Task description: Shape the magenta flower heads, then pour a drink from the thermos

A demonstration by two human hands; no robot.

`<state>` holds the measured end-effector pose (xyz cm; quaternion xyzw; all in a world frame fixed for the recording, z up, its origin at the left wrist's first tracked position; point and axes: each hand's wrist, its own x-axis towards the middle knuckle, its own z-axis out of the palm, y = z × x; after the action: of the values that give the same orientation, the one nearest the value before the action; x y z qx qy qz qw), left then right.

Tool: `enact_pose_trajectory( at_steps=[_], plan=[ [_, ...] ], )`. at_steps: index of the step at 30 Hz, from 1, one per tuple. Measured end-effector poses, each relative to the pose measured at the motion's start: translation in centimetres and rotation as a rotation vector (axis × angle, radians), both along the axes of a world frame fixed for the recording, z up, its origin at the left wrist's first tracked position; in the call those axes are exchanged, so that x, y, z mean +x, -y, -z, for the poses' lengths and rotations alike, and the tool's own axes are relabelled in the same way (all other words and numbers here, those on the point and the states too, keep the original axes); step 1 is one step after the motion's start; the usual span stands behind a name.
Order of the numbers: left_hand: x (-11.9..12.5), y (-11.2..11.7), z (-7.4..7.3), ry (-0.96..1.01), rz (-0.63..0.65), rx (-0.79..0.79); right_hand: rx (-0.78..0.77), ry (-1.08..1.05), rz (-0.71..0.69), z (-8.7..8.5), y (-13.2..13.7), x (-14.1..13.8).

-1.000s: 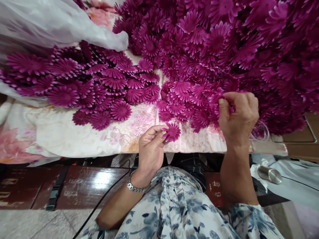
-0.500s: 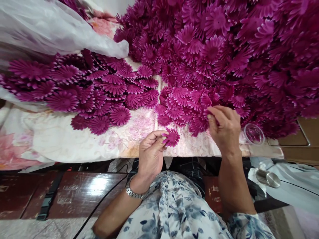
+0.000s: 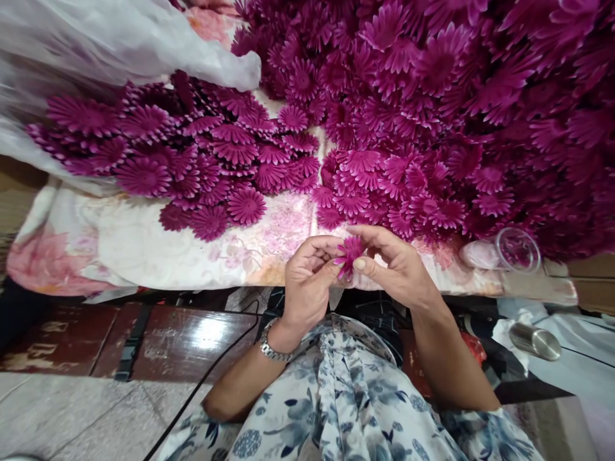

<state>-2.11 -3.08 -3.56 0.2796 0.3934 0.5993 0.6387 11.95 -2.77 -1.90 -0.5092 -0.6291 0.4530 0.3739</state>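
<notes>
Between my two hands, just above the table's front edge, is a magenta artificial flower (image 3: 350,253) with narrow pale-tipped petals. My left hand (image 3: 312,275), with a metal watch on the wrist, pinches it from the left. Thumb and fingers of my right hand (image 3: 394,262) close on its right side. Whether it is one petal layer or several stacked, I cannot tell. Beyond my hands lies a big heap of loose magenta flower heads (image 3: 432,115). A smaller pile of flower heads (image 3: 192,153) lies to the left.
A floral cloth (image 3: 144,250) covers the table. Plastic sheeting (image 3: 168,45) lies over the back left. A clear plastic cup (image 3: 517,250) rests at the right. Below the edge are a metal flask (image 3: 535,340), a dark red bench (image 3: 192,339) and a black cable (image 3: 211,371).
My right hand has come from the heap on the right to the flower in my left hand. The flower has turned from facing up to more edge-on. The view has shifted slightly.
</notes>
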Motion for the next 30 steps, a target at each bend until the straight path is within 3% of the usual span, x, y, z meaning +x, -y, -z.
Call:
enact_pose_trajectory(
  at_steps=[3, 6, 17, 23, 27, 30],
  plan=[
    [-0.2, 0.3, 0.6, -0.071, 0.003, 0.095, -0.138, -0.253, 0.034, 0.6, 0.1, -0.2],
    [-0.3, 0.4, 0.9, -0.13, 0.01, 0.114, -0.099, -0.304, 0.123, 1.0, 0.5, -0.6],
    [-0.8, -0.2, 1.2, -0.127, 0.024, 0.134, 0.192, 0.052, 0.264, 1.3, 1.1, 0.1],
    [-1.2, 0.1, -0.5, -0.405, -0.03, 0.284, 0.292, 0.251, 0.225, 0.9, 1.1, -0.4],
    [-1.7, -0.5, -1.3, -0.683, 0.146, 0.491, 0.376, 0.331, 0.158, 0.6, 1.0, -0.5],
    [-2.0, -1.0, -0.8, -0.619, 0.33, 0.45, 0.397, 0.318, 0.087, 0.4, 1.1, -0.1]
  ],
)
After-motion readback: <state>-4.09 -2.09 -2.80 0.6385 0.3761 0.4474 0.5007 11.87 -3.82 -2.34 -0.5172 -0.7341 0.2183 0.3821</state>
